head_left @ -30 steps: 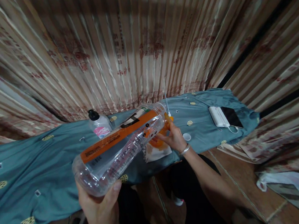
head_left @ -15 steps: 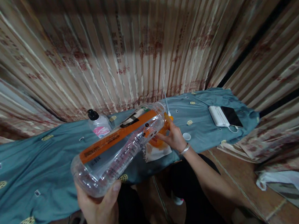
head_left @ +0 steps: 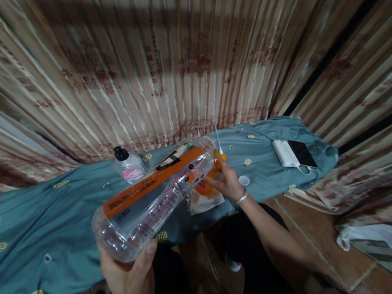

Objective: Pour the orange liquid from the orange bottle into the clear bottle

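Note:
My left hand is wrapped round the base of a large clear plastic bottle with an orange label. The bottle lies tilted across the view, its neck up and to the right. My right hand closes on an orange see-through container at the bottle's neck end. Much of that container is hidden behind the bottle, and where the two meet is hard to see. Beneath the container lies a whitish cloth. A small white cap rests just right of my right hand.
A clear bottle with a black cap stands at the back left on the blue-green cloth. A white power bank and a black phone lie to the right, with a white cable. Pleated curtains hang behind.
The view has shifted slightly. Both hands keep their hold, and the large bottle stays tilted in nearly the same place.

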The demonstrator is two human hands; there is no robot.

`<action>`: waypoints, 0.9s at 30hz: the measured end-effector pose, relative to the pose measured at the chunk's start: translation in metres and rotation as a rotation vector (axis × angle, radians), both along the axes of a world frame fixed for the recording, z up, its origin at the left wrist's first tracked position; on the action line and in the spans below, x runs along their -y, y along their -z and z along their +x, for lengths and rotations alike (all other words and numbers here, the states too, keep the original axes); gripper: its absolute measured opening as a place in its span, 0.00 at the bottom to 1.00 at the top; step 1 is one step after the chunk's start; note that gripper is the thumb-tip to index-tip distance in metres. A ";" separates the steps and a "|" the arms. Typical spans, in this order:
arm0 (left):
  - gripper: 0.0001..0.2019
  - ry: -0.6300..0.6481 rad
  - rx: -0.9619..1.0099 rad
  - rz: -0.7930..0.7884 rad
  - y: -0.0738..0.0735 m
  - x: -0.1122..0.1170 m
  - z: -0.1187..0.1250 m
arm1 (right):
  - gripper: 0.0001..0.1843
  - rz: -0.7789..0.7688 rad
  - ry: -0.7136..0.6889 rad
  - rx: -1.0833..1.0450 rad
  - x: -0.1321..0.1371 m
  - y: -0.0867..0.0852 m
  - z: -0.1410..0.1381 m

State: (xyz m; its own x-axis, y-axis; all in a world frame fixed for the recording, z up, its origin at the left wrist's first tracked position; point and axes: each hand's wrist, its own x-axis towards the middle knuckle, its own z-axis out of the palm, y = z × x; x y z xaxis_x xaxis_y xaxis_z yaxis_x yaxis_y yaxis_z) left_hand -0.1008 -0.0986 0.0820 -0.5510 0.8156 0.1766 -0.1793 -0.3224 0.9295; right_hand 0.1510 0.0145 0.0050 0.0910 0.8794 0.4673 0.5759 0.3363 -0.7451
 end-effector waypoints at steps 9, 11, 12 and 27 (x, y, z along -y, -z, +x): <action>0.31 -0.002 0.053 -0.006 0.001 -0.001 -0.002 | 0.35 -0.033 -0.034 -0.013 0.000 0.001 0.001; 0.32 0.005 0.058 -0.009 -0.001 -0.001 -0.001 | 0.35 -0.030 -0.034 -0.014 0.000 0.001 0.001; 0.32 0.009 0.057 -0.008 -0.002 -0.002 -0.001 | 0.35 -0.025 -0.035 -0.013 0.000 0.001 0.001; 0.38 0.083 0.137 0.003 -0.007 -0.010 -0.002 | 0.34 -0.042 -0.042 -0.058 0.000 0.001 -0.002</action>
